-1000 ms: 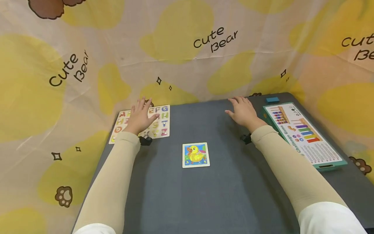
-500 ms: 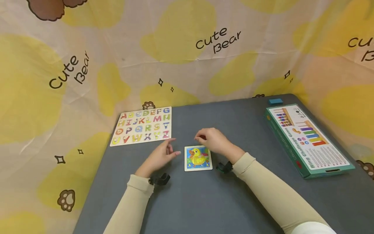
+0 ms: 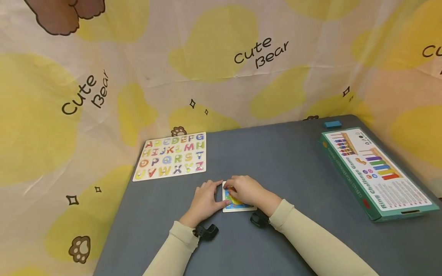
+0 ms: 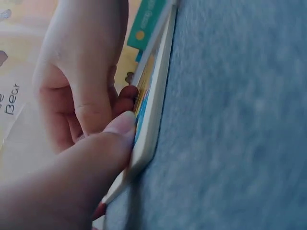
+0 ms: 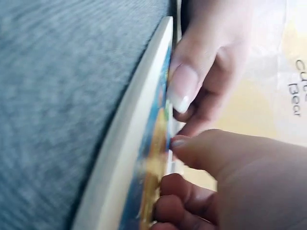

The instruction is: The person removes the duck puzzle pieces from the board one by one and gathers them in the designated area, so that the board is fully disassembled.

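A small square duck jigsaw puzzle (image 3: 239, 207) in a pale frame lies on the grey table, largely covered by the hands. My left hand (image 3: 204, 202) grips its left side: the thumb (image 4: 117, 129) is on the front-left part and the index finger reaches along the far corner. Over the puzzle's face, my right hand (image 3: 246, 189) has curled fingers. Its fingertips (image 5: 172, 187) touch the picture near the far left, close to the left hand. Whether a piece sits between the right thumb and fingers is hidden.
A wooden alphabet board (image 3: 171, 156) lies at the back left. To the right is a green and white Ring Challenge Game box (image 3: 378, 168), with a small blue block (image 3: 332, 124) behind it. A patterned cloth (image 3: 207, 57) hangs behind the table (image 3: 138, 237).
Both hands have come down and inward from beside the alphabet board and the box to the duck puzzle. The left hand now holds its side and the right fingertips touch its face.
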`<control>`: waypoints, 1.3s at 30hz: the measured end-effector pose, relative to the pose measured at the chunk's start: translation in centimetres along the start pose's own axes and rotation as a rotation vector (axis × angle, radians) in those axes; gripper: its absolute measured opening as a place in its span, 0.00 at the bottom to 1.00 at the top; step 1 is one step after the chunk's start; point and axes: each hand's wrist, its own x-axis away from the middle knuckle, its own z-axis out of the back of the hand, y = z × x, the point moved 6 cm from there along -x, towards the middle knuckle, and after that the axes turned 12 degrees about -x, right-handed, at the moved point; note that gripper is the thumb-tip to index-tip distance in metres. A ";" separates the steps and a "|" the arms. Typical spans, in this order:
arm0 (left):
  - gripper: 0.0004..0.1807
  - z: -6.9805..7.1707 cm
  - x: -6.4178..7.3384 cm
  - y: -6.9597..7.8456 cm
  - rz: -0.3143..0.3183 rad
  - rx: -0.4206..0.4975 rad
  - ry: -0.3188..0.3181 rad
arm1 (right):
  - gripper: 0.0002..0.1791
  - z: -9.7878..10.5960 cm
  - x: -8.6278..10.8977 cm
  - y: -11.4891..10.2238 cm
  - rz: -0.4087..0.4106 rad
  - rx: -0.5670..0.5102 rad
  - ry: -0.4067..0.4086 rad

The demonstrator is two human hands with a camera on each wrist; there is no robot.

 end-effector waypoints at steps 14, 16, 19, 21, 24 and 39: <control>0.31 -0.9 -1.3 0.6 0.031 0.037 0.100 | 0.16 -0.1 0.6 1.2 -0.058 0.103 0.014; 0.30 -0.9 -1.2 0.4 0.040 0.028 0.118 | 0.16 -0.3 0.4 1.1 -0.064 0.108 0.010; 0.30 -0.8 -1.0 0.1 0.046 0.027 0.130 | 0.16 -0.7 0.2 0.9 -0.086 0.105 0.000; 0.29 -0.7 -0.8 0.0 0.049 0.028 0.123 | 0.16 -0.9 0.1 0.7 -0.097 0.094 0.003; 0.29 -0.5 -0.8 -0.1 0.056 0.033 0.112 | 0.14 -0.7 0.1 0.6 -0.095 0.080 0.034; 0.30 -0.4 -0.4 -0.4 0.070 0.018 0.111 | 0.13 0.2 0.2 -0.1 -0.040 0.161 0.034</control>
